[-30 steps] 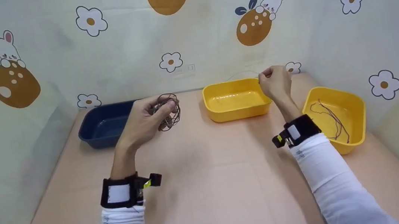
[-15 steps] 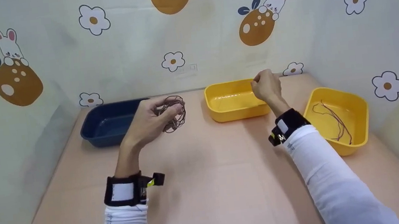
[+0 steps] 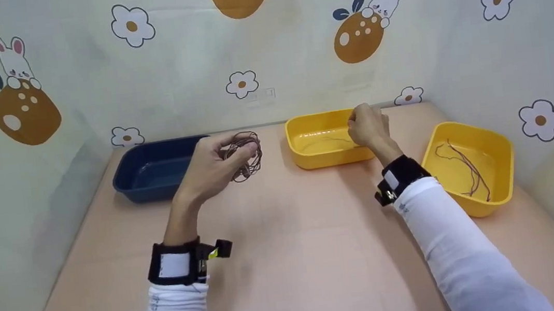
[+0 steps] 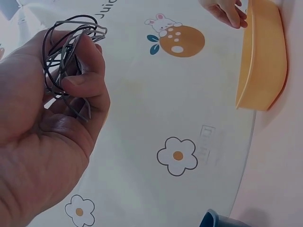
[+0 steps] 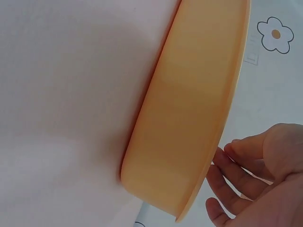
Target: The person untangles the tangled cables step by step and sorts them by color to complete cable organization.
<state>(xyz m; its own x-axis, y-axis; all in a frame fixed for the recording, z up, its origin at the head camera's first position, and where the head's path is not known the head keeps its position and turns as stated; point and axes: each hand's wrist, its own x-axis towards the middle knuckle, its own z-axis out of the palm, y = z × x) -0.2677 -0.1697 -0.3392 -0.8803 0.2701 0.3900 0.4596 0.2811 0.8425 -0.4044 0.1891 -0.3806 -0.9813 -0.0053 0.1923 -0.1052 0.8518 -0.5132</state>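
My left hand [image 3: 213, 165] holds a loosely coiled bundle of thin dark and grey wires [image 4: 71, 47] between thumb and curled fingers, up above the table. My right hand [image 3: 370, 126] is over the right end of the back yellow bin [image 3: 329, 159]. Inside that bin a pale thin wire [image 3: 326, 138] shows faintly, running toward the right hand. Thumb and forefinger of the right hand [image 5: 260, 175] are together in a pinch, with the fingertips right at the bin's rim in the right wrist view. The pinched end of the wire is hidden.
A dark blue bin [image 3: 156, 190] stands at the back left, partly behind the left hand. To the right, a second yellow bin [image 3: 449, 177] has a few thin reddish wires [image 3: 470, 167] in it. Printed cloth walls [image 3: 186, 93] border the peach-coloured table [image 3: 295, 268].
My right hand has moved left and down to the back yellow bin, and the thin wire that trailed in the air now shows inside it. My left hand, still holding the bundle, has shifted slightly right.
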